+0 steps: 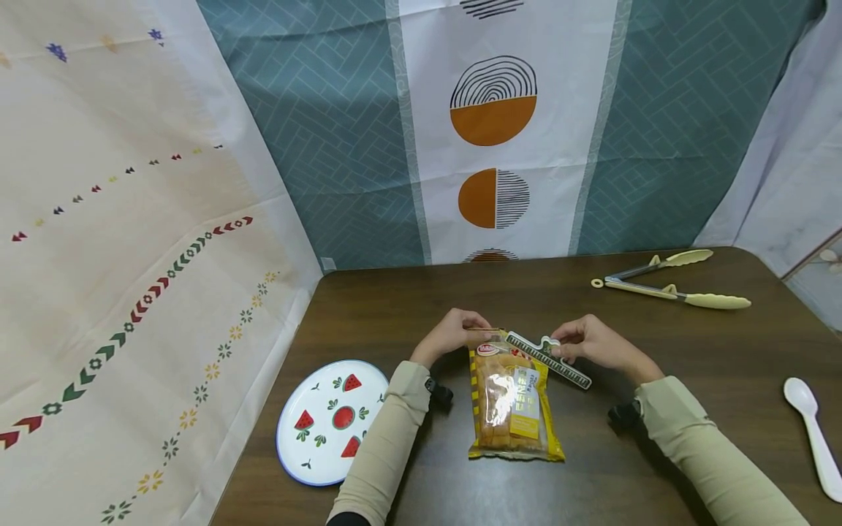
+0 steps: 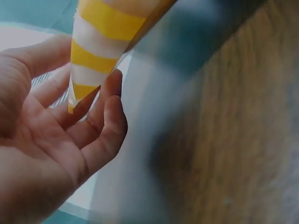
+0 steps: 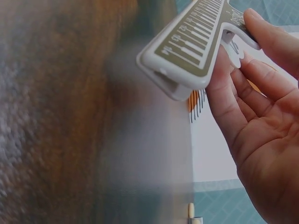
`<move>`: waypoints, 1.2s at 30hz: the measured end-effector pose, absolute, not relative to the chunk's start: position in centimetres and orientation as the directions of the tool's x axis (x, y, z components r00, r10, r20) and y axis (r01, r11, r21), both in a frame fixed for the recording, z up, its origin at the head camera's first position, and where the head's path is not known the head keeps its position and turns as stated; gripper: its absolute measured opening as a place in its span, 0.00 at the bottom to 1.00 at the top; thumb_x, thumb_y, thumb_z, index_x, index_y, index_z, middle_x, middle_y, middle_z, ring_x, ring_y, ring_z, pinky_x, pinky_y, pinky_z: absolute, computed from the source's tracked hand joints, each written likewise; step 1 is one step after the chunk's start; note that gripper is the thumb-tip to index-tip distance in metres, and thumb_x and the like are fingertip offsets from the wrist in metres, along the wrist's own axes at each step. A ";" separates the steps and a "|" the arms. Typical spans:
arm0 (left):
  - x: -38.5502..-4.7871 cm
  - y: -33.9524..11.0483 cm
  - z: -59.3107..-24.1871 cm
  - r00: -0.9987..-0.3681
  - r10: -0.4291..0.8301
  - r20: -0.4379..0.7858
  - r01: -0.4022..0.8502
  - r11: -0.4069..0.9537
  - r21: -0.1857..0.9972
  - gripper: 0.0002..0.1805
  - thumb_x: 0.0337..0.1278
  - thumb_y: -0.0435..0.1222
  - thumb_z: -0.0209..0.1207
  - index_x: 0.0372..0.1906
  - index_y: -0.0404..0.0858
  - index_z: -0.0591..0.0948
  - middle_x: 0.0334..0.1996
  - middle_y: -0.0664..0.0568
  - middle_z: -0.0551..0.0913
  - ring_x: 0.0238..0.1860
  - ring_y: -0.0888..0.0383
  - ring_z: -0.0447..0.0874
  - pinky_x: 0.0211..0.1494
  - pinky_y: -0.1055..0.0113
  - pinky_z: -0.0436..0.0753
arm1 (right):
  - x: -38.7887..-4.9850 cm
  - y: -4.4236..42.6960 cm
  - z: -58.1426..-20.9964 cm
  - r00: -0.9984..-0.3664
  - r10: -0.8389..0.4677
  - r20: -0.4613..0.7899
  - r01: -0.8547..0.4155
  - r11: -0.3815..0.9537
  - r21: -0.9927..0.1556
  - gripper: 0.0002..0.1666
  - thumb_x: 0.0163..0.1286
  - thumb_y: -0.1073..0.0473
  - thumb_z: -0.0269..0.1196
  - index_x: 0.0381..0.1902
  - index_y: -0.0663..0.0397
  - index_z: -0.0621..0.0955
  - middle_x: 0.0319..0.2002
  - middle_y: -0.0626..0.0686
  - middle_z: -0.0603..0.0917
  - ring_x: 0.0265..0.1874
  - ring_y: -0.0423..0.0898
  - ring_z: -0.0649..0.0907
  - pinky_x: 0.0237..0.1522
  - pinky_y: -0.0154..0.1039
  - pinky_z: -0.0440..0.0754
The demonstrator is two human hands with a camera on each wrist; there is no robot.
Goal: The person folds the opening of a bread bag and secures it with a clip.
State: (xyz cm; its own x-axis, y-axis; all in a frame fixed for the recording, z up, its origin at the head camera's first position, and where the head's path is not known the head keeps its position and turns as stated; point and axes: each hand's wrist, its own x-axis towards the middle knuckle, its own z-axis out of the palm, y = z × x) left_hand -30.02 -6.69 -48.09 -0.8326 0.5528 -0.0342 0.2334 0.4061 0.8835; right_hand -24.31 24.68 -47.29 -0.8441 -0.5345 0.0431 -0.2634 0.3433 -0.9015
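A yellow-edged bread package [image 1: 503, 402] lies on the table, its top edge pinched by the left hand [image 1: 454, 334]. In the left wrist view the yellow-and-white striped side of the package [image 2: 96, 51] runs between the thumb and fingers of the left hand [image 2: 60, 116]. The right hand [image 1: 601, 343] pinches the handle of a long clip [image 1: 549, 360], which slants across the package's top right corner. The right wrist view has the clip [image 3: 187, 51] with a keyboard-like pattern, gripped by the right hand's [image 3: 266, 102] thumb and fingers. Whether its far end bites the package is unclear.
A plate with watermelon pictures [image 1: 322, 424] sits at the left, partly behind the left sleeve. Tongs with pale yellow tips [image 1: 664, 286] lie spread at the back right. A white spoon [image 1: 816, 438] is at the right edge of the brown table [image 1: 566, 482].
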 end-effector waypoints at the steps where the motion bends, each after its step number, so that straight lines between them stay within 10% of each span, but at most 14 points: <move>1: -30.0 -6.7 -48.3 -0.842 0.536 -0.057 0.192 0.397 0.898 0.10 0.65 0.36 0.67 0.45 0.35 0.87 0.39 0.51 0.86 0.36 0.59 0.79 0.38 0.67 0.80 | -24.3 24.7 -47.3 -0.843 -0.536 0.042 -0.264 0.345 -0.901 0.12 0.69 0.67 0.67 0.45 0.73 0.84 0.34 0.58 0.87 0.25 0.47 0.84 0.30 0.45 0.85; 15: -29.1 -6.1 -48.6 -0.861 0.371 -0.348 -0.302 0.176 0.937 0.12 0.62 0.36 0.68 0.47 0.34 0.86 0.42 0.45 0.84 0.34 0.54 0.84 0.33 0.64 0.83 | -24.1 24.7 -47.0 -0.851 -0.525 0.019 -0.245 0.364 -0.899 0.14 0.68 0.66 0.67 0.46 0.74 0.83 0.35 0.58 0.87 0.26 0.47 0.83 0.32 0.44 0.85; 36: -28.8 -5.9 -48.1 -0.869 0.368 -0.332 -0.302 0.137 0.943 0.13 0.63 0.37 0.68 0.46 0.31 0.86 0.40 0.45 0.85 0.36 0.55 0.84 0.36 0.63 0.84 | -24.3 24.7 -47.0 -0.844 -0.536 0.031 -0.266 0.368 -0.891 0.12 0.68 0.68 0.67 0.45 0.76 0.83 0.33 0.58 0.87 0.25 0.46 0.84 0.31 0.45 0.86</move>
State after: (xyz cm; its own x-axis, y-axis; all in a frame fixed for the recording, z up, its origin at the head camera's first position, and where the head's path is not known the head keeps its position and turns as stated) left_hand -28.80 -5.92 -48.12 -0.8687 0.3679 -0.3316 -0.3021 0.1369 0.9434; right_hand -24.33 24.68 -47.00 -0.8435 -0.5363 0.0306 -0.2662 0.3679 -0.8909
